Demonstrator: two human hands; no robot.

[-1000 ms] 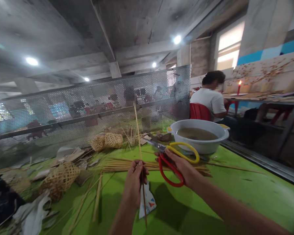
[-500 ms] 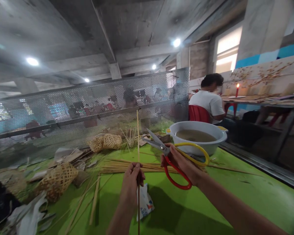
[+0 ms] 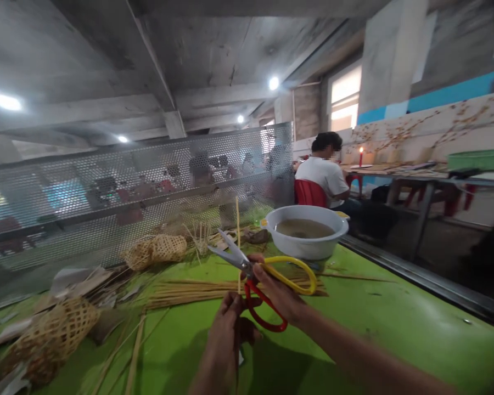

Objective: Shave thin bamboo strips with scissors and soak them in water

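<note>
The green worktop (image 3: 374,312) runs out of sight at the near edge, its far left buried under blurred scraps. Beyond it a perforated metal screen (image 3: 86,181) turns whoever is behind into vague shapes. To the far right, a co-worker (image 3: 321,175) sits turned away, hands out of view.

On the worktop's far right, a pale basin (image 3: 308,249) with yellow handles holds murky liquid (image 3: 302,227); its bottom cannot be seen. Two openwork woven pieces lie at left, a far one (image 3: 168,247) and a near one (image 3: 66,323), contents unclear. A bundle of thin strips (image 3: 185,291) lies across the middle, partly covered by the hands.

The right hand (image 3: 275,288) has its grip closed round the scissors (image 3: 243,263) near the pivot, blades parted. The left hand (image 3: 224,315) pinches a single strip (image 3: 237,230) roughly upright, grip narrow. A blade crosses the strip in view; whether they touch is unclear. The strip's lower end is hard to make out.
</note>
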